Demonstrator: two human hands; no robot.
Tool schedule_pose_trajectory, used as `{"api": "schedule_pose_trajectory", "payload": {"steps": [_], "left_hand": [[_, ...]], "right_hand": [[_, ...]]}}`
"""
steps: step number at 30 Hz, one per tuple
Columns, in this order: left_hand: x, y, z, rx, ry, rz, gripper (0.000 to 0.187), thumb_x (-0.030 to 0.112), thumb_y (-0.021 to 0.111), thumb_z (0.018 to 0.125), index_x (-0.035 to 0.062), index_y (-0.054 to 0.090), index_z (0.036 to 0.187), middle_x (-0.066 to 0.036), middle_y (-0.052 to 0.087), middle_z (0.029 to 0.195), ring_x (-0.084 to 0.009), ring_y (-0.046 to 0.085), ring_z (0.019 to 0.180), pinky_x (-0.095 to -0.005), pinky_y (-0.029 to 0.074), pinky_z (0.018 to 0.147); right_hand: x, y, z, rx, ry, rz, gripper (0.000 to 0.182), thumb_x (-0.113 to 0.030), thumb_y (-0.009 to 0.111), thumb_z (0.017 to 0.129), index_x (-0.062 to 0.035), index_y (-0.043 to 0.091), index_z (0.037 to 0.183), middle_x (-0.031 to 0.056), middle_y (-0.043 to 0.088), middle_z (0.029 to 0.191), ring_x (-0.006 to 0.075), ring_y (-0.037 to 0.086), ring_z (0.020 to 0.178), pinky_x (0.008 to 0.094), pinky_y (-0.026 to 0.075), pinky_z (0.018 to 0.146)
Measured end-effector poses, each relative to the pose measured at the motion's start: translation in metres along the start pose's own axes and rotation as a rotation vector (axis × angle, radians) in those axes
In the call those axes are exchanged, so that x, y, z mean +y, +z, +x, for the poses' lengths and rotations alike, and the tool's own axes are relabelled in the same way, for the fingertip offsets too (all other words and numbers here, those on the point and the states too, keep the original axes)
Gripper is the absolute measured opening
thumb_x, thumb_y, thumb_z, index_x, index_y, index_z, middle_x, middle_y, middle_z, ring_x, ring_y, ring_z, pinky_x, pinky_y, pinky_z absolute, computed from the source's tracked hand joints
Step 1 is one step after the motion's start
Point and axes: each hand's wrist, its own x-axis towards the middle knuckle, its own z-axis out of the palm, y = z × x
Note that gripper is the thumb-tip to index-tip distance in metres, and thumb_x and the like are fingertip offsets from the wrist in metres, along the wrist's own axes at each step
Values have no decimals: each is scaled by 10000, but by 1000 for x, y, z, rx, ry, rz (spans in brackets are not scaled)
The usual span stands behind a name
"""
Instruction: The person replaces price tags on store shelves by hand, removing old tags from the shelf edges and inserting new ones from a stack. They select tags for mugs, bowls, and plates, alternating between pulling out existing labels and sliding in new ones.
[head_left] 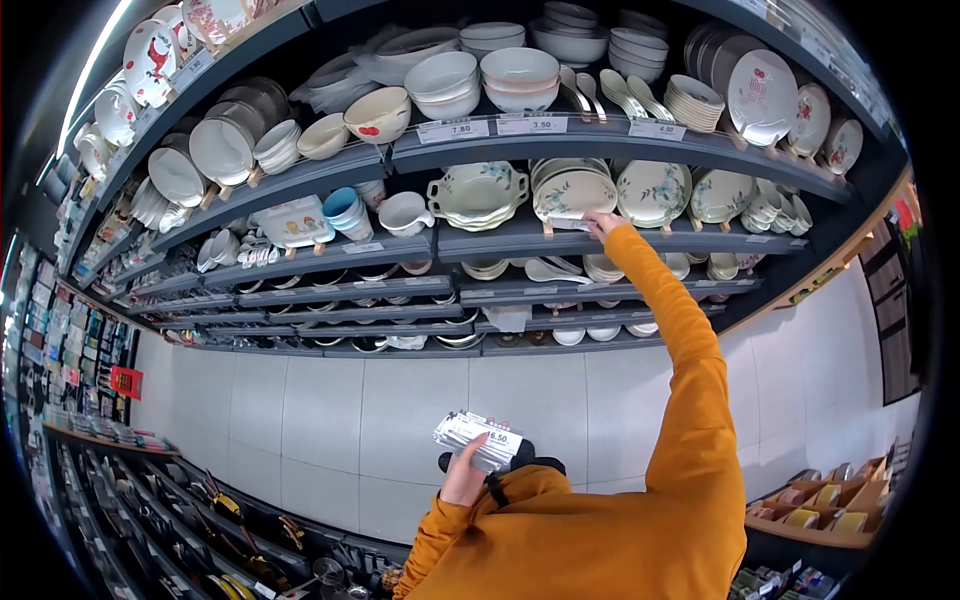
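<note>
Low in the view, my left hand point(464, 478) is closed around a stack of price tags point(480, 438); the top one reads 6.50. My right arm reaches up to the shelf, and my right hand point(600, 225) pinches a white price tag point(570, 224) at the shelf edge. Just behind that tag stands a floral plate point(575, 193). Another floral plate point(653, 192) stands to the right of my hand. Scalloped bowls with handles point(477, 192) are stacked to the left.
Above, a shelf edge point(540, 142) carries stacked bowls point(520, 75), spoons and plates. Lower shelves hold more dishes. Grey floor tiles point(410, 400) lie between the shelves and me. Behind are a tool rack point(200, 510) at left and a wooden bin point(830, 535) at right.
</note>
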Motion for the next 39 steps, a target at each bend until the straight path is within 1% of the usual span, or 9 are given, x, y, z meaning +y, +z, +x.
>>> {"api": "schedule_pose_trajectory", "payload": {"steps": [14,19,24,26,29,32,34,36,39], "left_hand": [[-16,6,13,-39,-18,61,486,162,547,909,-21,379,1327,-186,494,1326,-263,484,1224,-376,377,1036],[-25,-7,21,-55,-28,2,499,151,556,904,-32,371,1330,-189,495,1320,-274,485,1230,-377,398,1025],[-17,-3,20,-75,-52,4,429,118,536,918,-28,416,1304,-152,554,1268,-240,544,1171,-330,437,987],[-14,-5,19,-81,-42,17,426,134,546,920,-27,433,1297,-142,557,1270,-229,546,1166,-319,437,981],[-12,-10,17,-90,-36,25,429,156,559,923,-24,444,1295,-135,562,1267,-218,555,1153,-315,442,970],[-2,-14,11,-80,2,55,432,173,574,923,-16,457,1294,-129,567,1263,-210,561,1145,-313,447,964],[-4,-31,15,7,20,92,420,208,601,916,-4,496,1264,-97,598,1194,-172,589,1071,-286,469,907],[3,-40,11,81,46,167,440,245,625,905,0,515,1254,-63,625,1123,-135,606,1003,-262,476,865],[17,-49,7,126,162,175,373,233,638,898,15,563,1191,-46,640,1069,-113,621,923,-245,493,776]], "right_hand": [[-10,-10,2,-134,-43,-213,194,-224,523,912,-150,614,1067,109,663,1004,313,628,927,416,495,818],[9,21,-4,294,-307,-195,170,-174,562,855,-143,585,1021,89,631,1023,306,622,900,439,489,745],[16,39,-9,313,-273,-156,99,-167,605,821,-140,627,914,59,627,942,284,618,897,426,485,776],[6,30,-14,165,-200,-69,129,-139,618,813,-113,626,940,79,621,985,305,604,930,436,479,807],[-29,18,-44,357,-329,-25,316,-101,611,810,-56,573,1121,139,562,1107,354,543,1023,432,468,846],[-100,6,-87,431,-305,162,431,-93,626,813,-21,516,1223,186,530,1219,382,517,1091,421,425,942],[-154,15,-131,413,-243,365,282,-143,602,884,-9,557,1129,179,590,1107,305,583,1003,380,454,894],[-202,45,-181,25,7,1046,251,-248,558,944,-6,627,938,73,643,868,150,604,781,293,490,735],[-269,75,-260,-221,282,1286,225,-225,616,916,-1,634,898,45,651,815,106,600,739,251,475,659]]}}
